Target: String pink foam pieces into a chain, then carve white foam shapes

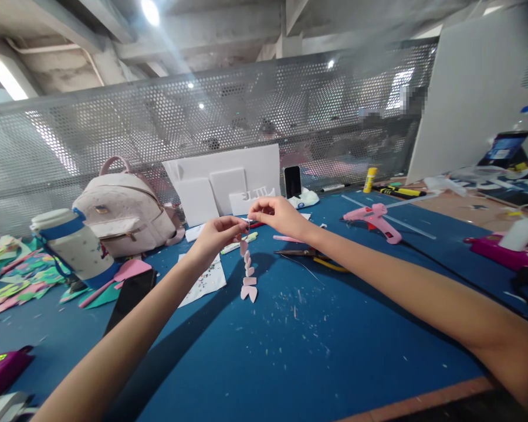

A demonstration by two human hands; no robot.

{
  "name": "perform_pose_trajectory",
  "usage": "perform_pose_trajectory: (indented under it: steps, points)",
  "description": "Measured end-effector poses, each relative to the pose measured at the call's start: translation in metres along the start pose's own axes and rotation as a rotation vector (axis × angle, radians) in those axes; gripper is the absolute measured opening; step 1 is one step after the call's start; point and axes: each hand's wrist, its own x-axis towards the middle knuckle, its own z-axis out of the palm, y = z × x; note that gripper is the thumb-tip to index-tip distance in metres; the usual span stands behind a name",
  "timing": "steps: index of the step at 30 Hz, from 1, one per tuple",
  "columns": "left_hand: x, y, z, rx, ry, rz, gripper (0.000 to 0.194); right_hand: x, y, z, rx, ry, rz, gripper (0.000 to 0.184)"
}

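Note:
My left hand [222, 233] and my right hand [278, 214] meet at mid-view over the table, fingertips almost touching. Both are closed in a pinch at the upper end of a strand of pale pink foam pieces [249, 281]. The strand runs down from the fingers: small rounded pieces, then a short bar, and a forked, tail-like piece at the bottom. What joins the pieces is too small to make out. Behind the hands lies a light green marker [239, 243]. Scissors [310, 256] with dark blades and yellow-edged handles rest beneath my right forearm.
A pink glue gun [376, 221] with its cable lies right. At left are a bottle [77, 249], a backpack [125, 208], a dark phone [131, 296] and foam scraps [13, 275]. White boards [198, 202] lean against the perforated screen. A yellow glue stick [369, 180] stands farther back.

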Motion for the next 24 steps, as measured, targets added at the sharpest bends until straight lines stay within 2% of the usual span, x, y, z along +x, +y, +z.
perform_pose_trajectory:
  steps: [11,15,19,24]
  points:
    - [-0.0019,0.0028,0.0013,-0.026,0.076,0.002,0.025,0.0003,0.0002,-0.0007,-0.021,0.056,-0.005,0.014]
    - [-0.0025,0.0054,0.0017,-0.046,0.094,-0.016,0.019,0.0003,0.0002,-0.0013,-0.046,0.076,-0.009,0.015]
    - [-0.0017,0.0045,0.0005,-0.048,0.091,-0.044,0.011,-0.0007,-0.0013,-0.0016,-0.076,0.088,-0.053,0.014]
    - [-0.0014,0.0023,-0.0007,-0.051,0.082,-0.045,0.011,-0.0030,-0.0047,-0.0008,-0.099,0.085,-0.130,0.013]
